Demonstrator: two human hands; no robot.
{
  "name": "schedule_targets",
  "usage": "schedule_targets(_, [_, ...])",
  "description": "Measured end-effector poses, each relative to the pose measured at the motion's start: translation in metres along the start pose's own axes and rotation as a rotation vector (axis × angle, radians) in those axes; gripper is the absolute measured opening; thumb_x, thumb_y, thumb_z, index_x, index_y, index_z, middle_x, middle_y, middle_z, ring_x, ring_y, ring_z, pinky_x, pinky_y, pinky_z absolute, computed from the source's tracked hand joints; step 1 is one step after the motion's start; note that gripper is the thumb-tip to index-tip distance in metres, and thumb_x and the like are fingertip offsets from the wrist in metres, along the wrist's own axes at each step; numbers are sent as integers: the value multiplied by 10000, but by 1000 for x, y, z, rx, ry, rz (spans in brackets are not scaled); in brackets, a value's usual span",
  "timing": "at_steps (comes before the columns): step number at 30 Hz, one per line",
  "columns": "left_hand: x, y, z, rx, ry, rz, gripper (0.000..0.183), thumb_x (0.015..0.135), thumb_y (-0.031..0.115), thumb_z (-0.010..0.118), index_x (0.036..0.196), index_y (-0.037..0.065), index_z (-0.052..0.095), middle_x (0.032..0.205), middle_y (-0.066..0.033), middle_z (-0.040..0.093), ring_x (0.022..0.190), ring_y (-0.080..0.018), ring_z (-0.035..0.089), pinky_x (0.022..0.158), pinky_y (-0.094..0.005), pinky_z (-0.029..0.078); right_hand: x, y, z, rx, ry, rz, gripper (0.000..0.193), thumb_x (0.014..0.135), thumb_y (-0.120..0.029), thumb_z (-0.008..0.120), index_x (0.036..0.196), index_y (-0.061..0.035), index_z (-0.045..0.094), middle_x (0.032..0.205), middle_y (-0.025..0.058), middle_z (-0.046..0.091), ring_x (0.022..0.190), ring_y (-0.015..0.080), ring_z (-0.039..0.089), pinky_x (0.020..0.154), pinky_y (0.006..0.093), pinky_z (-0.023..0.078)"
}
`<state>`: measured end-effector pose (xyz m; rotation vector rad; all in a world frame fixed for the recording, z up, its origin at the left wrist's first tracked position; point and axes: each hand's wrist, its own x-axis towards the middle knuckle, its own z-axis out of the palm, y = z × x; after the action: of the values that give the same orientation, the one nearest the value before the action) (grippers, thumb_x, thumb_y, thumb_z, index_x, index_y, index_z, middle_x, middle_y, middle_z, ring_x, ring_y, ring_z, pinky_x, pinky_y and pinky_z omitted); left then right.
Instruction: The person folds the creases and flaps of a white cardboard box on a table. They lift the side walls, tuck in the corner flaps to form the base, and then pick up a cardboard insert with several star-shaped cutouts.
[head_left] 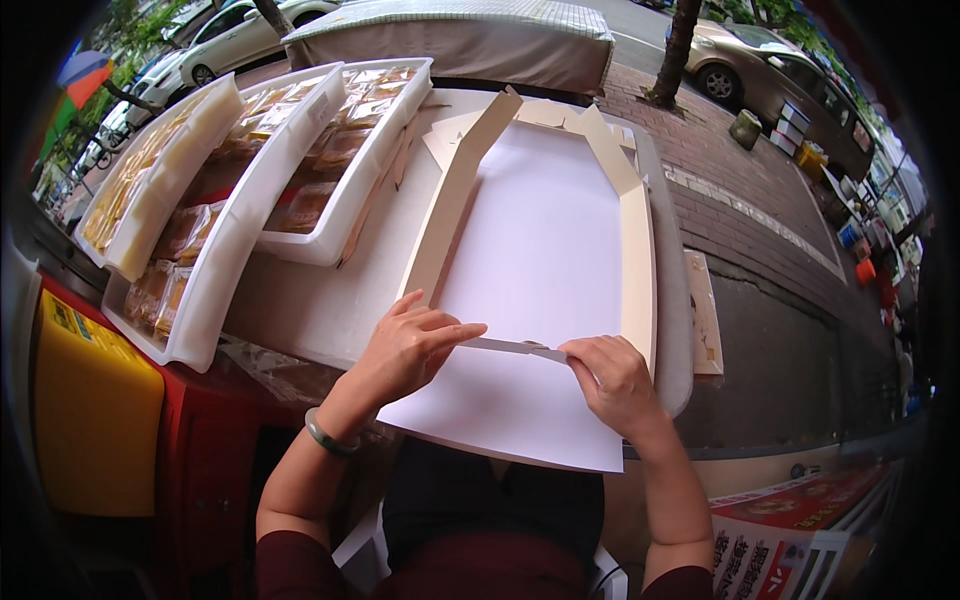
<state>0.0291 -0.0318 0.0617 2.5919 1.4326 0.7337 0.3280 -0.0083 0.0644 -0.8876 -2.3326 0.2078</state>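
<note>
A shallow cardboard box [540, 240], white inside with cream side walls, lies on the table in front of me, partly folded. Its near flap [515, 405] spreads flat toward my body, with a narrow raised fold between my hands. My right hand [612, 380] pinches the right end of that fold, fingers curled over its edge. At the fold's left end is my left hand [425, 342], fingers stretched out, the index finger lying along the edge by the left wall. A pale green bangle [330, 434] circles my left wrist.
White plastic trays [345, 235] of clear-wrapped food packets stand on the left of the pale table [290, 300]. Beneath them is a yellow container [100, 410] beside a red cabinet [210, 440]. A covered stall [450, 45], tree trunk [680, 55] and parked cars stand beyond.
</note>
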Motion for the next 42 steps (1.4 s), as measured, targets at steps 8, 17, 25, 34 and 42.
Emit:
schedule_targets(8, [-7,-9,31,110,6,46,445,831,-8,679,1223,196,727,783,-38,598,790,-236,571,888,-377,460,-15,17,37,-63,-96,23,355,828,68,615,1144,-59,718,723,89,647,658,235,610,627,364,529])
schedule_targets(17, [-7,-13,29,121,35,80,454,831,3,686,1233,209,725,789,-32,595,789,-236,564,881,-376,458,-11,13,31,-60,-137,2,411,830,78,596,1192,-80,708,764,80,653,683,229,610,652,366,532])
schedule_targets(25, [-11,-11,24,154,-46,44,511,861,16,665,1328,223,658,801,-35,600,826,-237,590,1038,-489,431,3,-12,-6,-41,68,-94,403,827,52,687,1213,-59,657,961,114,660,784,268,642,698,396,529])
schedule_targets(34, [-9,-5,13,93,-47,-1,578,858,128,720,1410,221,576,996,-45,649,1082,-258,608,1161,-596,325,-8,-148,-116,283,1138,-1185,292,961,-282,600,716,-138,532,587,-112,449,479,8,456,511,175,333])
schedule_targets(42, [-16,-17,-11,-21,74,-84,554,833,107,707,1375,147,594,1192,-120,601,1217,-303,541,1109,-537,359,-3,-159,-114,678,913,-1217,255,849,-130,704,632,-111,571,562,-93,491,468,7,456,462,148,359])
